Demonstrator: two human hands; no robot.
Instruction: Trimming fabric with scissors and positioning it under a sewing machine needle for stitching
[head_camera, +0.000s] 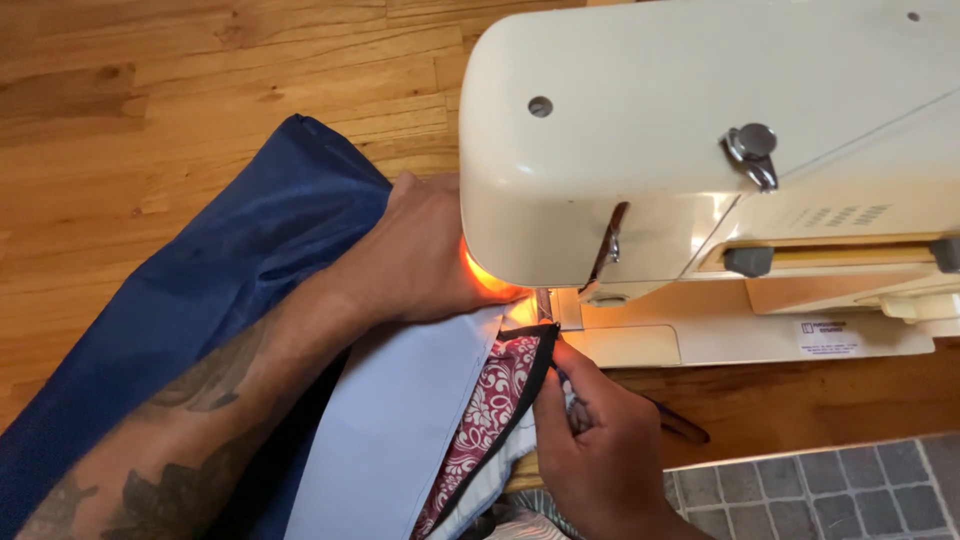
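Patterned fabric (495, 395), dark red with a white floral print and edged with a black binding strip (535, 375), lies at the front of a cream sewing machine (700, 130), its upper corner reaching just under the needle area where the machine's lamp glows orange. The right hand (600, 440) is closed in a pinch on the fabric's black-bound edge, thumb and fingers pressed together just in front of the presser foot (543, 305) (the foot itself is only partly visible). The left hand (420, 255) lies flat, fingers extended, on a pale blue fabric panel (400, 420), with its fingertips hidden beneath the machine head; it grips nothing that can be seen. The pale blue panel sits directly beside the patterned piece, on its left, and both run back toward the person. A dark blue cloth (220, 290) is bunched under and beside the tattooed left forearm. The machine stands on a wooden surface (180, 90); a grey tiled floor (830, 490) shows at lower right.
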